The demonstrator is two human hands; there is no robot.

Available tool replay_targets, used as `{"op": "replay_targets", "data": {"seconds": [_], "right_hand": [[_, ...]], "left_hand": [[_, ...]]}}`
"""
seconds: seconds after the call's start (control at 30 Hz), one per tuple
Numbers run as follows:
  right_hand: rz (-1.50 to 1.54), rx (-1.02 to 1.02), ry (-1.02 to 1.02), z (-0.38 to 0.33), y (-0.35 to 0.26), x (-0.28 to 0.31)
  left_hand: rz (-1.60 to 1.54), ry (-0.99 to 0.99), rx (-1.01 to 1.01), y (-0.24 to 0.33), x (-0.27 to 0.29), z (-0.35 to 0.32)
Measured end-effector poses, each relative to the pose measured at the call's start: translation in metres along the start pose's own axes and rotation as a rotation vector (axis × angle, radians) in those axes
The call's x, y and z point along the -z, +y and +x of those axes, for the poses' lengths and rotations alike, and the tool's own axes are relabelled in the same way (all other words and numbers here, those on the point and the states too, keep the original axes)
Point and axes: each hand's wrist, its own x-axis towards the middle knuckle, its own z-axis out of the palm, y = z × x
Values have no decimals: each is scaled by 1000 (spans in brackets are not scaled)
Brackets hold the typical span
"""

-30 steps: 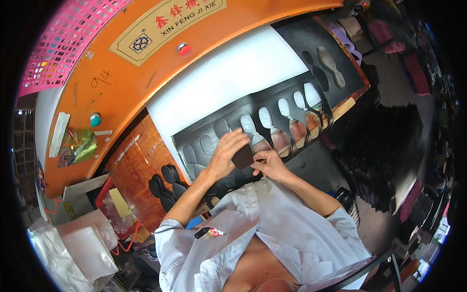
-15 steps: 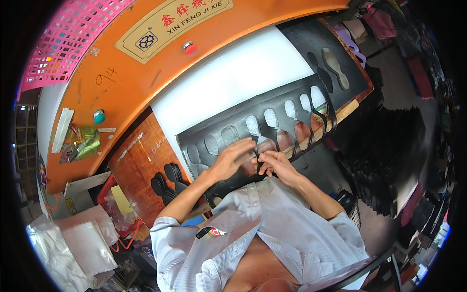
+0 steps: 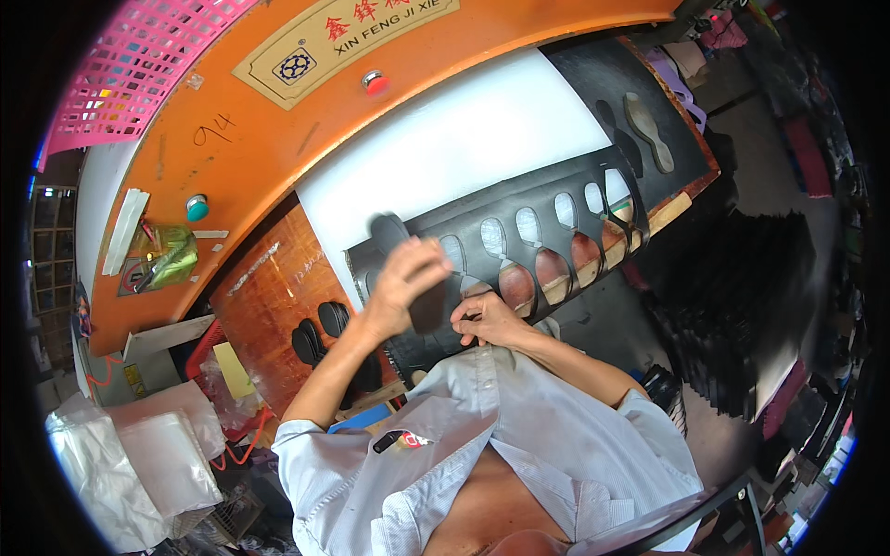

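Observation:
A black sheet (image 3: 593, 196) with a row of sole-shaped cut-outs lies across the front of the machine bed. Over its left end is my left hand (image 3: 405, 285), blurred by motion. A dark sole-shaped piece (image 3: 389, 228) shows beyond its fingers and seems to be gripped under them; its lower part is smeared. My right hand (image 3: 489, 321) pinches the sheet's near edge close to my shirt, thumb against fingers. Several cut black soles (image 3: 308, 341) are stacked on the wooden board to the left, partly behind my left forearm.
A white board (image 3: 454, 125) lies beyond the sheet, under an orange machine beam (image 3: 213, 139) with red and green buttons. At the far right is a greyish sole-shaped piece (image 3: 649, 132). A tall pile of black sheets (image 3: 732, 306) stands right; plastic bags (image 3: 120, 454) lie left.
My left hand has moved left, away from my right hand, with a dark sole piece now under it. My right hand has shifted left along the sheet's near edge.

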Motion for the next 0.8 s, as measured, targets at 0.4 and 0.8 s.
{"op": "replay_targets", "data": {"seconds": [0.4, 0.8], "right_hand": [[372, -179, -84, 10, 17, 16], [-313, 301, 251, -35, -19, -3]], "left_hand": [[39, -477, -25, -5, -38, -42], [-758, 607, 648, -15, 66, 17]]}}
